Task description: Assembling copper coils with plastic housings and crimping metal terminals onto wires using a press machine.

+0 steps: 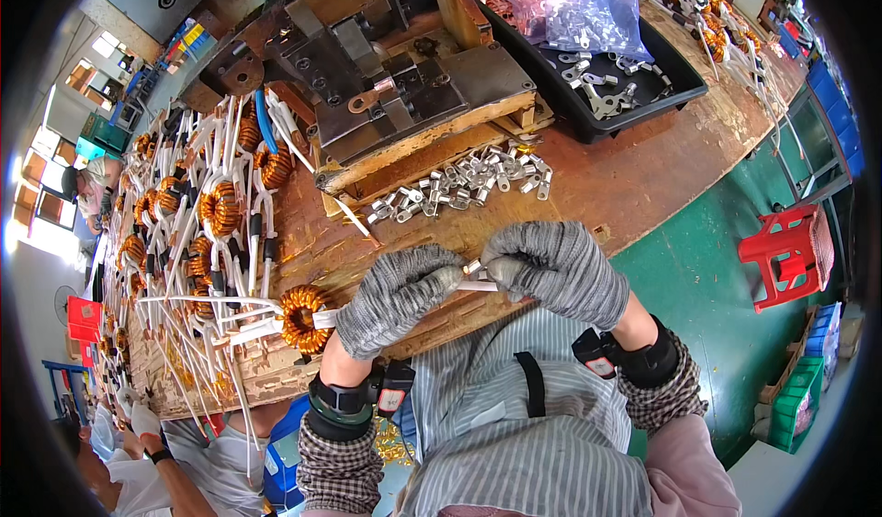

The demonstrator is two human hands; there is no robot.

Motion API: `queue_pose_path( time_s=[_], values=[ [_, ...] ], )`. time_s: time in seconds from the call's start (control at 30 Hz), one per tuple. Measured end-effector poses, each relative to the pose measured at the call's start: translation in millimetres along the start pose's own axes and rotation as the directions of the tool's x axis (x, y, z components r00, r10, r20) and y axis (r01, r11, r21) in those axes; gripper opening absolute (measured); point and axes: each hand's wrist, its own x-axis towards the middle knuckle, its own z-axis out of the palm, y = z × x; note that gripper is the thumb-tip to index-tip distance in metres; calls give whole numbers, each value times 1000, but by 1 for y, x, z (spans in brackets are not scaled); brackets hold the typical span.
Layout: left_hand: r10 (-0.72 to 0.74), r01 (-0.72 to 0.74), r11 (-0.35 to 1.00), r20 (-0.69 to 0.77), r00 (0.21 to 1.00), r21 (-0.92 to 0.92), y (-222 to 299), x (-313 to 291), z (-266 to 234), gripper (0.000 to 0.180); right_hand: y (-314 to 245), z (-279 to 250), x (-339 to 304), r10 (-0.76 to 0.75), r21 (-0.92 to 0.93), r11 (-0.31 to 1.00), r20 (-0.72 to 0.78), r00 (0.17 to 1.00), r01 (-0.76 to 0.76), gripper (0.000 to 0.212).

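In a grey knit glove, my left hand [404, 295] is closed in a pinch on the white-sleeved wire lead of a toroidal coil. The orange copper coil [296, 319] itself lies at the table's near edge, left of that wrist. My right hand [557, 271], gloved alike, pinches a small silvery piece [473, 267] that looks like a cable lug, at the wire's end. A second white lead [478, 286] runs just below the fingertips. The fingers hide most of the joint between lug and wire. Loose cable lugs [459, 184] lie heaped just beyond my hands.
A heavy metal press fixture [395, 103] on a wooden base stands ahead, one lug on it. Many wired coils [219, 209] cover the left side. A black tray [602, 131] holds bagged and loose lugs. A red stool [785, 255] stands right. Another person's gloved hand [145, 420] is lower left.
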Motion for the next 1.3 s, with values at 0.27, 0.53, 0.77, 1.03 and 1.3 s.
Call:
queue_pose_path(
  time_s=[0.27,0.53,0.77,1.03,1.3],
  values=[
    [-226,228,959,33,974,-168,9,4,0,28,14,13,-4,-229,-197,959,-106,968,205,17],
    [-275,268,947,-14,961,-177,17,4,0,21,4,24,-4,-68,-84,995,-157,985,55,19],
    [-226,225,960,11,974,-169,14,3,-2,21,11,19,-1,-185,-275,952,-156,970,138,19],
    [-251,230,939,-55,966,-254,18,2,1,20,4,-5,-6,-436,-799,593,-216,874,99,41],
    [-241,72,883,-317,917,-464,26,1,-10,29,43,31,-13,-464,-869,440,-4,886,227,31]
  ],
)
